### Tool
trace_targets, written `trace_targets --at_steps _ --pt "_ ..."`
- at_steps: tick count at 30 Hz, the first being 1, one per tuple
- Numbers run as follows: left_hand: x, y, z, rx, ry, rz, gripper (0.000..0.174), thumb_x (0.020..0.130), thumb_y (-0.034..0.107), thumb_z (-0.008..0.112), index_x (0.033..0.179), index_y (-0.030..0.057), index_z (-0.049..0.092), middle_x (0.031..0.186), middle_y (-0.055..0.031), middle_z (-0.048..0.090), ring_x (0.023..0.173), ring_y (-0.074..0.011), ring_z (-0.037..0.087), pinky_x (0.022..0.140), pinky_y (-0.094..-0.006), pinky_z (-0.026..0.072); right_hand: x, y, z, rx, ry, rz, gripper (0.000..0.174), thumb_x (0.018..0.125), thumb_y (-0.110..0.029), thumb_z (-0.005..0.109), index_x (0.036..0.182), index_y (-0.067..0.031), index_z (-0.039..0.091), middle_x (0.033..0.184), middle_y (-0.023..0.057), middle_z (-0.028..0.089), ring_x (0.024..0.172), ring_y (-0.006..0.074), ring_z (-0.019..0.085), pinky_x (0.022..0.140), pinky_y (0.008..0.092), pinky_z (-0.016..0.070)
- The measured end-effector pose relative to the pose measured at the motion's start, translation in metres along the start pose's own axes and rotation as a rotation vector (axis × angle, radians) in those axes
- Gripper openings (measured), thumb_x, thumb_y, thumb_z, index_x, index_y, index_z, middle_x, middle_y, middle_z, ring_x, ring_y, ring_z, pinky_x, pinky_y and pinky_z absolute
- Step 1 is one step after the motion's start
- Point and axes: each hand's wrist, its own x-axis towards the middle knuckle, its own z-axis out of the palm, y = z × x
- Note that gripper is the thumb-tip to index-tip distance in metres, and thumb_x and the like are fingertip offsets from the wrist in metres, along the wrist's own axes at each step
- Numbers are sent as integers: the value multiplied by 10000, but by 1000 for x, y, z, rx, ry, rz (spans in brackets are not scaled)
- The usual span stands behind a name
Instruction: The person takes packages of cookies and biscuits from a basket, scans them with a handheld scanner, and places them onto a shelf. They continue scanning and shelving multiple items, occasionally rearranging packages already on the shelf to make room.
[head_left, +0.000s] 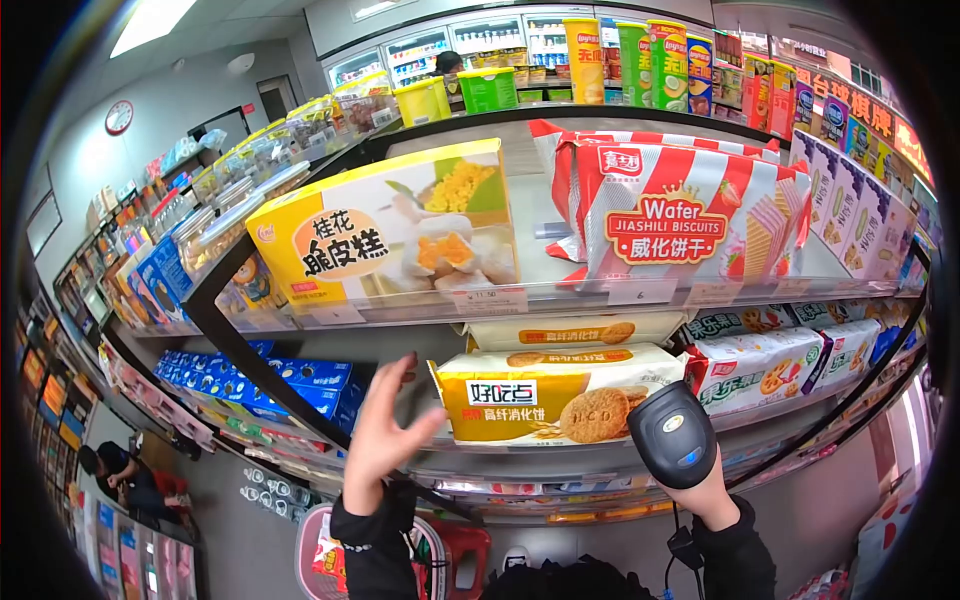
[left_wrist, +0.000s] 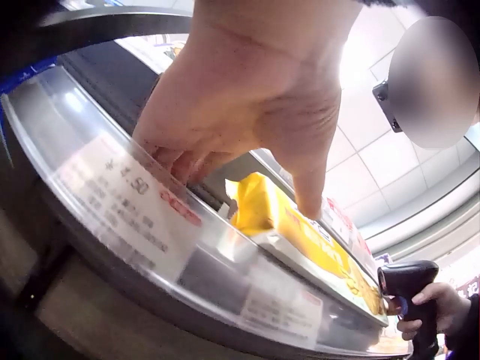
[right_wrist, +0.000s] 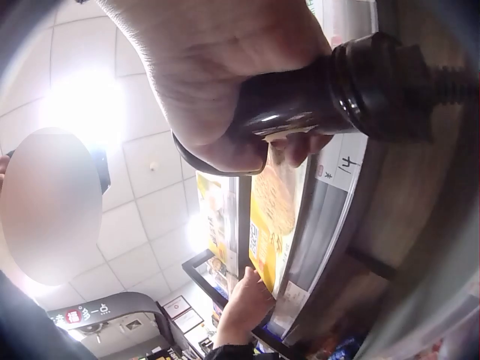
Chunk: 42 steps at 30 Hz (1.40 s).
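The biscuit pack (head_left: 560, 400) before you is yellow and white, with a round brown biscuit pictured at its right and 好吃点 and 高纤消化饼 printed on its front. It lies on the middle shelf (head_left: 735, 430), just beside your left grip (head_left: 385, 430), whose thumb and fingers are spread at the pack's left end; whether they touch it, you cannot tell. Your right grip (head_left: 705, 495) is wrapped round the handle of a black barcode scanner (head_left: 672, 435), near the pack's right end. Above, red-and-white packages (head_left: 690, 210) read "Wafer JIASHILI BISCUITS", beside a yellow box (head_left: 390, 225) marked 桂花脆皮糕.
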Motion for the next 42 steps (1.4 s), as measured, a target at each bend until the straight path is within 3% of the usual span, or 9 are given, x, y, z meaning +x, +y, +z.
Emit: trace_targets --at_steps 4,10,14,17,20,30,34,38,42 --pt "25 -12 -11 91 -19 43 392 706 87 582 1076 -10 498 1026 -154 530 974 -282 499 839 -323 381 0 2 5 15 29 -28 772 581 -49 694 1233 15 286 1141 116 446 1050 186 444 900 296 337" --pt "50 -19 1 219 -443 -128 226 667 97 600 857 -22 577 851 -206 561 821 -341 535 701 -356 427 -1 4 9 22 53 -37 743 591 -41 686 1220 11 295 1113 110 455 1021 178 454 883 297 345" --pt "51 -35 12 234 -399 -21 178 686 51 591 834 -46 579 745 -170 608 617 -217 576 585 -284 440 0 9 8 44 52 -30 730 586 -30 682 1210 9 306 1105 107 456 1019 177 454 881 295 345" --pt "56 -38 15 223 -431 -140 171 688 55 589 825 -47 582 783 -199 601 651 -225 585 600 -292 441 1 11 7 40 47 -33 732 580 -25 682 1207 11 307 1109 109 452 1022 179 452 885 294 342" --pt "63 -28 23 197 -313 -79 198 685 143 590 816 -6 591 773 -212 575 735 -367 550 623 -357 442 1 14 8 77 38 -24 737 574 -24 683 1207 14 306 1117 112 447 1031 185 449 890 294 338" --pt "56 -29 16 93 -375 -80 289 694 107 604 941 -39 570 871 -188 604 784 -259 600 691 -299 450 4 6 -1 95 -28 -3 728 596 -40 682 1217 25 307 1133 119 448 1037 191 455 894 286 339" --pt "28 -11 -8 8 -180 -206 248 753 29 545 985 -56 530 836 -140 606 779 -168 588 684 -259 462 -3 14 1 85 0 -91 757 598 -46 686 1237 31 287 1156 126 434 1051 196 447 905 290 327" --pt "0 6 -1 -559 -173 -408 420 775 46 575 1150 -50 409 931 -119 574 796 -141 563 704 -249 467 -1 12 1 38 16 -155 763 600 -57 691 1238 33 282 1167 130 428 1057 199 443 910 296 324" --pt "-6 11 28 -387 -154 -256 577 720 6 636 1200 -14 315 980 -144 554 849 -133 557 696 -232 464 3 10 1 47 -56 -87 726 600 -65 689 1217 27 319 1158 135 439 1056 207 445 904 297 329"
